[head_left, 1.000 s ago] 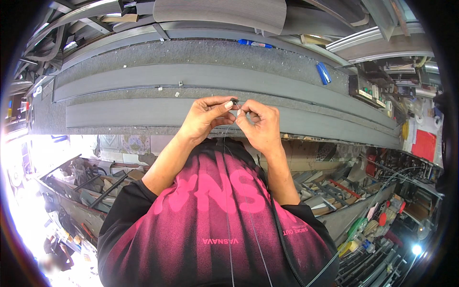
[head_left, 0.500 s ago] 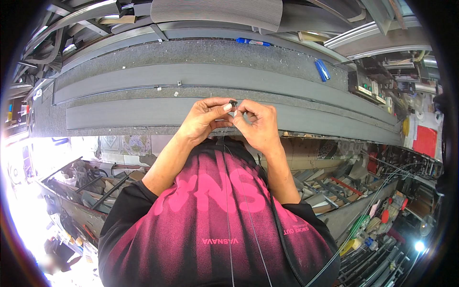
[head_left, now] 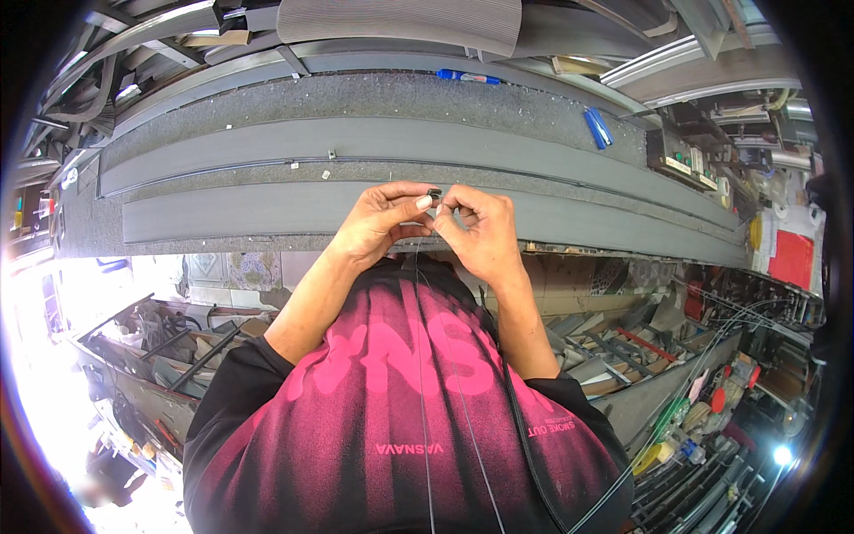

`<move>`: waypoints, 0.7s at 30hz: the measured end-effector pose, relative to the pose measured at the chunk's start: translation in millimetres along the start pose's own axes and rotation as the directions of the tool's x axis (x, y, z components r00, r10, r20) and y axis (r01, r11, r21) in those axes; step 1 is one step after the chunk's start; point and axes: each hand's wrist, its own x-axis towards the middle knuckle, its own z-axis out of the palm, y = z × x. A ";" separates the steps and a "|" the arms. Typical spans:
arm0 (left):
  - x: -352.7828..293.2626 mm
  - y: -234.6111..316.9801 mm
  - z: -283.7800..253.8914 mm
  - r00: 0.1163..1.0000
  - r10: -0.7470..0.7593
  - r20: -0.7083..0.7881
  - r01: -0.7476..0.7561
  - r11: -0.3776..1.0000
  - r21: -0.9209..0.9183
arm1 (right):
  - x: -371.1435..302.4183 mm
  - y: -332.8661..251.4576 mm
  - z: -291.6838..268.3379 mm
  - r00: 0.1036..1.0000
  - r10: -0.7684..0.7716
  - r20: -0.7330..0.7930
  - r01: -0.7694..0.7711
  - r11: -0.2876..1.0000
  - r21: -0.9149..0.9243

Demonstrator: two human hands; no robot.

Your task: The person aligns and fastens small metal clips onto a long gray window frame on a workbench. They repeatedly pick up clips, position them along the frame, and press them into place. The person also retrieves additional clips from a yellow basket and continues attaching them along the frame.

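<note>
My left hand (head_left: pixel 378 222) is closed, thumb and forefinger pinching a small black fitting (head_left: pixel 434 193) at their tips. Right beside it, my right hand (head_left: pixel 480 230) is closed too, thumb against forefinger. A thin cord seems to be pinched there, though the fingertips mostly hide it. Thin grey cords (head_left: pixel 424 418) run below the hands and down the front of my black and pink shirt. Both hands are held above the near edge of a long grey flat strip (head_left: pixel 267 212) on the workbench.
Another long grey strip (head_left: pixel 374 141) lies farther back on the carpeted bench (head_left: pixel 347 93), with small white pieces (head_left: pixel 326 174) between the strips. A blue marker (head_left: pixel 468 77) and a blue tool (head_left: pixel 598 130) lie beyond. Metal profiles crowd the back; scrap bins (head_left: pixel 614 356) stand behind me.
The black fitting is tilted slightly and shows more of its side between my left fingertips. Both hands otherwise keep nearly the same place.
</note>
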 end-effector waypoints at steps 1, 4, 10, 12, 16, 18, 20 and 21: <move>0.0 0.0 -0.3 1.000 -0.001 0.000 0.001 1.000 -0.001 | -0.2 -0.1 -0.2 1.000 -0.004 -0.003 0.004 1.000 -0.003; 0.0 0.2 -1.8 1.000 -0.005 0.011 0.006 1.000 -0.014 | -0.1 -0.8 -1.0 1.000 -0.004 -0.013 0.003 1.000 -0.008; 1.0 -0.9 -4.6 1.000 -0.013 0.014 0.013 0.999 -0.043 | 0.9 -2.3 -1.2 0.999 0.012 -0.031 -0.013 0.999 -0.034; 1.0 -0.6 -5.6 1.000 -0.013 0.024 0.015 0.999 -0.052 | 1.2 -2.4 -0.9 0.999 0.016 -0.039 -0.017 0.999 -0.034; 1.4 0.1 -6.4 1.000 -0.016 0.026 0.017 0.998 -0.057 | 0.7 -1.4 -0.3 0.999 0.025 -0.035 -0.026 0.999 -0.034; 1.4 -0.3 -6.3 1.000 -0.021 0.021 0.022 0.999 -0.042 | 0.9 -0.4 0.7 0.999 0.018 -0.031 -0.019 0.999 -0.032; 1.5 -1.0 -6.3 1.000 -0.021 0.013 0.021 0.999 -0.027 | 1.4 0.6 1.3 1.000 0.009 -0.008 -0.009 0.999 -0.032; 1.6 -1.3 -6.4 1.000 -0.018 0.010 0.018 1.000 -0.021 | 1.7 0.9 1.4 1.000 0.006 0.001 -0.006 1.000 -0.031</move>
